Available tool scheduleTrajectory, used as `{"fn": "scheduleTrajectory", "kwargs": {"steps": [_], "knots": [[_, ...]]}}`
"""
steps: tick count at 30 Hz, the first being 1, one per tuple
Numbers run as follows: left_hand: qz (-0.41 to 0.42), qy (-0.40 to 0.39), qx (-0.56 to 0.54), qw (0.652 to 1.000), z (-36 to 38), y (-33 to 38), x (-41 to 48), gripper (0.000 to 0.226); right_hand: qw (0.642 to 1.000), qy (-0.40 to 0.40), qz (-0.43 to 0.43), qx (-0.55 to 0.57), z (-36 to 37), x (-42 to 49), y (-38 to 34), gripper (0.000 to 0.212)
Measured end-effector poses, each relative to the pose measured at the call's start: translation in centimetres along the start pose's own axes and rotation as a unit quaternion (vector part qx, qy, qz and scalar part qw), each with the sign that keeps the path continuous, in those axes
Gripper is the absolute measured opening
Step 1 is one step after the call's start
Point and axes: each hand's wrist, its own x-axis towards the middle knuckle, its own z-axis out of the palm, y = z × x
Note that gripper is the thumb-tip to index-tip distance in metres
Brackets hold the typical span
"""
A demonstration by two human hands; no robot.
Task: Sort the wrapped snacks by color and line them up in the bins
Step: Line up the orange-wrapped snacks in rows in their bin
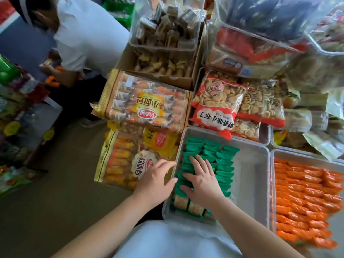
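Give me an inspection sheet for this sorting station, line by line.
Surface: bare floor at left; what the bins stand on is hidden.
Job's things: green snacks in rows fill the left of the middle bin; orange snacks in rows in the right bin.
Clutter: bread bags left of the bins, biscuit bags behind.
Hands: right hand flat on green snacks; left hand open at the middle bin's left rim.
Cables: nothing seen.
Surroundings: another person bends at far left.

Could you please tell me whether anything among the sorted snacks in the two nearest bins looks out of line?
Yes, slightly. In the clear plastic bin, the green wrapped snacks overlap in tidy rows, but a few near-end packets lie with pale labelled faces up, breaking the pattern. The orange wrapped snacks alongside look evenly lined.
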Motion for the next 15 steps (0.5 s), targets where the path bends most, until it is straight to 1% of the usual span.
{"fn": "scheduleTrajectory", "kwargs": {"steps": [2,3,6,8,12,15], "knots": [[-0.002,-0.009,-0.007,1.000,0.2,0.0,-0.5,0.057,1.000,-0.017,0.007,0.012,-0.2,0.0,-0.2,0.054],[-0.001,-0.011,-0.006,1.000,0.3,0.1,-0.7,0.059,1.000,-0.020,0.009,0.018,-0.3,0.0,-0.2,0.053],[-0.003,-0.011,-0.001,1.000,0.7,0.3,-1.6,0.062,0.999,-0.011,0.010,0.034,-0.5,0.0,-0.1,0.041],[-0.002,0.000,0.008,1.000,0.9,0.5,-2.1,0.062,0.999,-0.016,0.000,0.032,-0.4,0.0,-0.2,0.038],[0.035,0.020,0.103,0.994,1.5,1.3,-3.1,0.055,0.999,-0.007,-0.021,0.039,-0.6,-1.0,-0.1,0.034],[0.038,0.011,0.175,0.984,1.8,2.4,-3.3,0.049,0.997,-0.005,0.000,0.072,-1.8,-1.7,0.7,0.034]]}}
